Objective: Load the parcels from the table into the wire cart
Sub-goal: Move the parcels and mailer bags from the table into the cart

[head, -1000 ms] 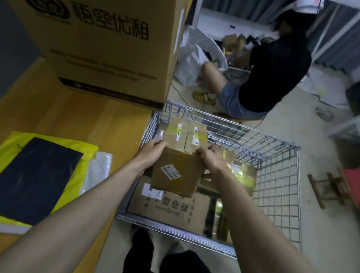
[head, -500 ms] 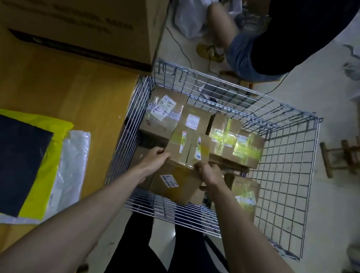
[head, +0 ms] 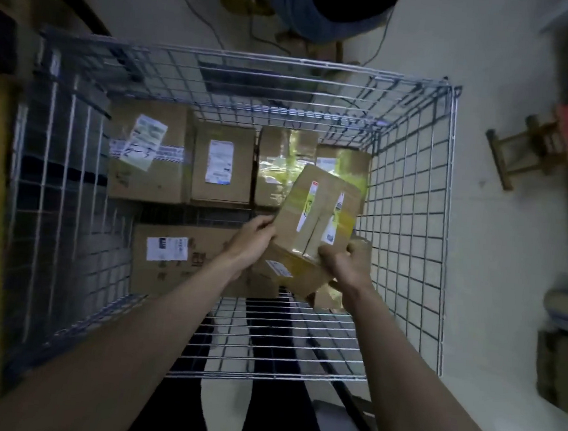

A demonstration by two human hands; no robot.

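Item: small brown cardboard parcel with yellow tape and white labels (head: pixel 316 218), held inside the silver wire cart (head: pixel 413 198). A second ago it hung at the cart's rim, level with the table edge; it now sits lower, within the walls, and has turned so its top tilts toward one o'clock. Judgement: the carry is over and the set-down has begun; this parcel is all but loaded.

Grip: left hand (head: pixel 251 243) curls its fingers round the parcel's lower left edge, at about nine o'clock of the box. Right hand (head: pixel 348 264) clasps the lower right corner, at about five o'clock, thumb over the top face. Both hands close on the parcel; neither is slack. The parcel's bulk stands above and beyond the hands, toward twelve o'clock, so the weight leans away from the grip.

Contents already in the cart: large flat brown carton with a white label (head: pixel 184 262) at seven o'clock of the held parcel; three taped cardboard boxes (head: pixel 221 168) in a row along the far wall, ten to twelve o'clock. A further box appears to lie directly beneath the right hand, though motion blur leaves this uncertain.

Vacant slot: seemingly at the right wall, under the parcel.

Outside: red wooden stool (head: pixel 553 141), two o'clock, well apart.
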